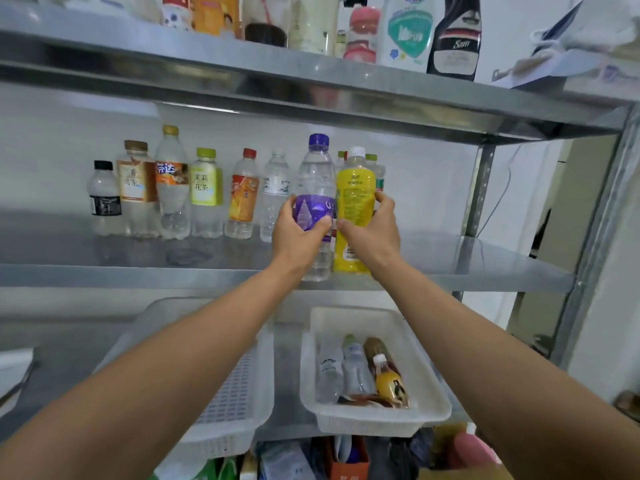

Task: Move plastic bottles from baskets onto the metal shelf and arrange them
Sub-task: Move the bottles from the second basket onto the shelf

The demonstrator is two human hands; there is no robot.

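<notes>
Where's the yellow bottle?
Yellow bottle: head view, centre, upright at front of middle shelf, in the right hand, beside the purple-capped bottle the left hand holds.

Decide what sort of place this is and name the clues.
Likely a storeroom or pantry: a metal shelf with a row of drink bottles, a white basket holding more, and household bottles above.
</notes>
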